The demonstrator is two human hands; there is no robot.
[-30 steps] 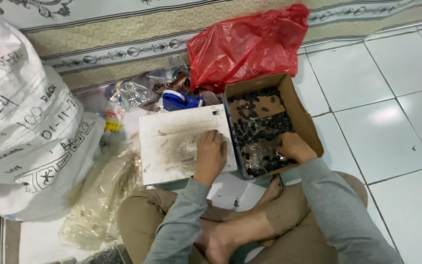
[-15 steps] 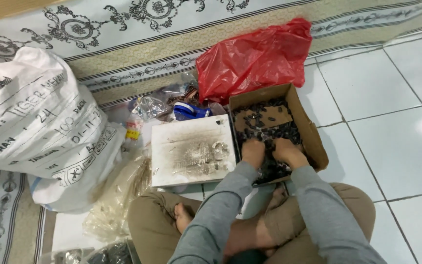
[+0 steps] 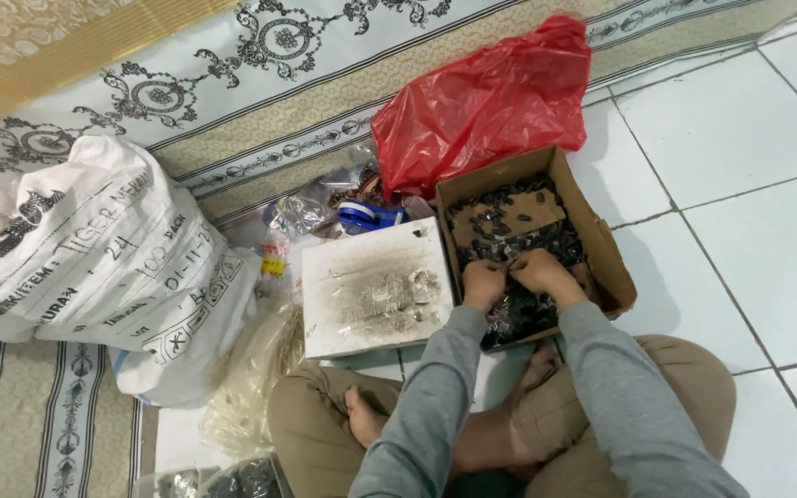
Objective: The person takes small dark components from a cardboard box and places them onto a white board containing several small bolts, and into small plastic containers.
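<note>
- White floor tiles [image 3: 740, 120] meet a patterned mat [image 3: 260, 83]; on them sits a cardboard box [image 3: 601, 249] of small dark parts [image 3: 518, 242]
- left hand [image 3: 483, 279] and right hand [image 3: 535, 269] meet over those parts; fingers pinched, contents indiscernible
- white board [image 3: 375, 290] just left; red plastic bag [image 3: 481, 101] behind; printed white sack [image 3: 94, 258] on the mat

One box [image 3: 601, 244], two bags [image 3: 486, 101]

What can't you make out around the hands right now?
Head view only:
- What the left hand and right hand pinch: fingers curl over it.
- The small dark parts in the cardboard box: too small to identify.
- The red bag: contents hidden by opaque plastic.
- Clear bag: cut off by bottom edge.
</note>
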